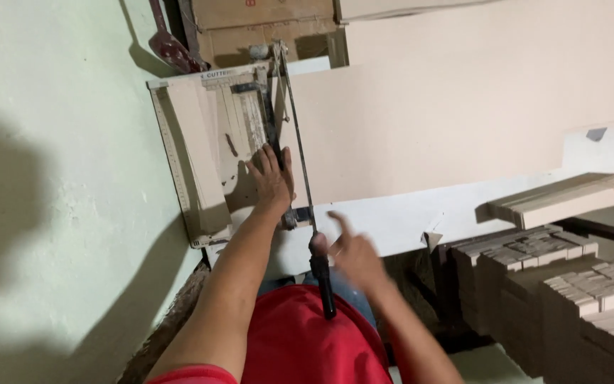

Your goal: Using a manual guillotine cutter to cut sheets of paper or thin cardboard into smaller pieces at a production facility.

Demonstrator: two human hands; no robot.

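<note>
The right hand (353,256) is open and blurry, fingers spread, just beside the black handle (323,279) of the cutter arm (296,142), not gripping it. Past it, the left hand (271,178) lies flat and open, pressing cardboard strips (239,128) on the cutter board (200,163). The arm looks stiff and heavy, best held by the handle; the strips look light and bendy.

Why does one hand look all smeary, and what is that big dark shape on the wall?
Head view: the right hand is smeared by motion blur beside the cutter handle; the left hand on the cutter looks sharper. The dark shape on the green wall is a soft shadow.
</note>
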